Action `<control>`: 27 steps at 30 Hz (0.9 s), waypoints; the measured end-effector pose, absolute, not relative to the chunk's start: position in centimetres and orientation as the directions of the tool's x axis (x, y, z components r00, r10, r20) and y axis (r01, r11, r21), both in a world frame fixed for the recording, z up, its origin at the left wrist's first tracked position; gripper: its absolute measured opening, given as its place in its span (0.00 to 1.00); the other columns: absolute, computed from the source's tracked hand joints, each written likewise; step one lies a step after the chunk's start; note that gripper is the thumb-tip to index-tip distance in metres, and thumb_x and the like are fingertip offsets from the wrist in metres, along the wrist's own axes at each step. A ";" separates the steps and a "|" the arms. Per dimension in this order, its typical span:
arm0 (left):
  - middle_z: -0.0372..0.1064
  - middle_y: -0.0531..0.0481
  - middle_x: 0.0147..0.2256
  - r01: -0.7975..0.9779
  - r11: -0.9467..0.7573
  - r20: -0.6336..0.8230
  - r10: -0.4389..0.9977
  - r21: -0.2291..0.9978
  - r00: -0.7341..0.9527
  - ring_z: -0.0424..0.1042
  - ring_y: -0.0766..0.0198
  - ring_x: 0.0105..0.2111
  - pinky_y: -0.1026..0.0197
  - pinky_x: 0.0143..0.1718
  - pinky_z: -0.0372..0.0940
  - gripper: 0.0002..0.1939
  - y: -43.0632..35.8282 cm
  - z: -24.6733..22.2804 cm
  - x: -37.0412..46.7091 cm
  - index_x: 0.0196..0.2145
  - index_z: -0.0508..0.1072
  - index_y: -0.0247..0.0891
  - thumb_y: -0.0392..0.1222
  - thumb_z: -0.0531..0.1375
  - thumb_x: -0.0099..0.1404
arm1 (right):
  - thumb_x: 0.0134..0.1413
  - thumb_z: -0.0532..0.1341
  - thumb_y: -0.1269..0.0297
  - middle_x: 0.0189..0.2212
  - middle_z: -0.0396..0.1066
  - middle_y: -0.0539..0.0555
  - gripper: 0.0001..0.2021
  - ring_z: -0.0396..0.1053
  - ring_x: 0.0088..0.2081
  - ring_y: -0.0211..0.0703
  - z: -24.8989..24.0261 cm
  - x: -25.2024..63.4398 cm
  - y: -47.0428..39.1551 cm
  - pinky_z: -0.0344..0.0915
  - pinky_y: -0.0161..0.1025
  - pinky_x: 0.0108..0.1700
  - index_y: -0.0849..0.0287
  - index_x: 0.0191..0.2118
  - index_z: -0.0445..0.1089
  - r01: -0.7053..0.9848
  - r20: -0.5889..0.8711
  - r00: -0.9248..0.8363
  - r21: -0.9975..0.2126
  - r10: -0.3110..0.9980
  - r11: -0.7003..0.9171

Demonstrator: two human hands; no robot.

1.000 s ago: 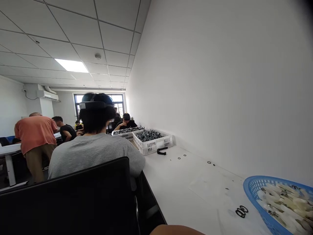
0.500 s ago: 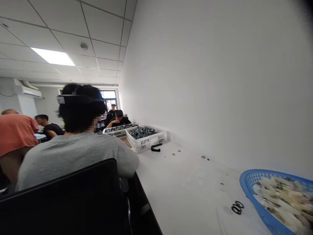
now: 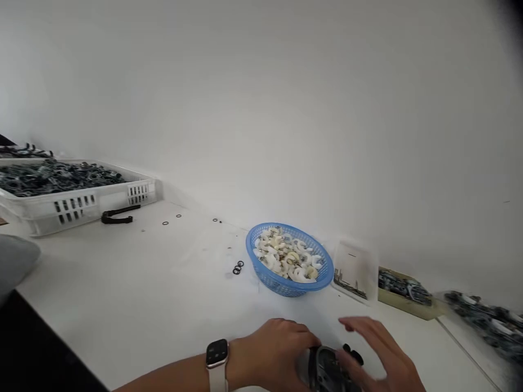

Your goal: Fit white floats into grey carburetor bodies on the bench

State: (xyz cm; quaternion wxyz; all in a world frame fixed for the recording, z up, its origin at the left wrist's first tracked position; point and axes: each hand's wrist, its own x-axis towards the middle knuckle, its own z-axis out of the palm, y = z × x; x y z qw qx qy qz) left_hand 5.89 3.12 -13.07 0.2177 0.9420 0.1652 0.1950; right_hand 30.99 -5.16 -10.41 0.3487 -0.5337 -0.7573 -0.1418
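My left hand [image 3: 281, 348], with a watch on its wrist, is closed around a dark round housing [image 3: 327, 367] at the bottom of the view. The housing looks hollow, with metal-grey and black parts inside; its lower portion is cut off by the frame. My right hand [image 3: 384, 354] is at the housing's right side, fingers spread and curved, its thumb over the housing's edge. Whether that thumb presses on it I cannot tell. A small black knob-like part [image 3: 352, 354] shows between the right thumb and fingers.
Beyond my hands stands a blue basket [image 3: 286, 286] of white curved pieces. To its right are a clear bin [image 3: 359, 261] with thin metal pieces, a yellowish box [image 3: 408, 307] and dark parts [image 3: 486, 321]. Leftward lie black rings [image 3: 237, 267], a black C-shaped piece [image 3: 118, 216] and a white crate [image 3: 90, 204].
The view has swung right and down, away from the seated co-worker. The basket now sits near the middle, and both my hands and the housing have come into view.
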 end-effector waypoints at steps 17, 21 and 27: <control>0.77 0.47 0.42 0.226 -0.859 0.326 0.399 0.459 0.857 0.78 0.49 0.40 0.54 0.44 0.69 0.32 3.1 -12.8 5.9 0.51 0.75 0.45 0.63 0.71 0.52 | 0.62 0.65 0.60 0.47 0.74 0.56 0.10 0.71 0.49 0.49 -1.2 25.6 13.2 0.68 0.51 0.52 0.60 0.45 0.73 0.944 -0.116 -0.062 0.315 0.991 0.096; 0.77 0.47 0.42 0.195 -0.851 0.354 0.397 0.488 0.847 0.77 0.50 0.40 0.54 0.43 0.69 0.32 2.9 -12.2 5.6 0.51 0.75 0.44 0.61 0.72 0.52 | 0.61 0.65 0.62 0.51 0.72 0.62 0.14 0.69 0.52 0.55 0.2 25.6 12.4 0.65 0.52 0.54 0.61 0.50 0.73 0.965 -0.092 -0.051 0.254 0.994 0.073; 0.75 0.50 0.39 0.206 -0.832 0.363 0.430 0.516 0.827 0.75 0.53 0.37 0.55 0.40 0.68 0.23 2.3 -11.6 5.2 0.44 0.76 0.45 0.59 0.69 0.55 | 0.67 0.55 0.59 0.50 0.72 0.56 0.18 0.71 0.47 0.47 3.3 27.2 4.6 0.66 0.38 0.46 0.50 0.59 0.69 0.985 -0.053 -0.170 -0.049 0.984 0.168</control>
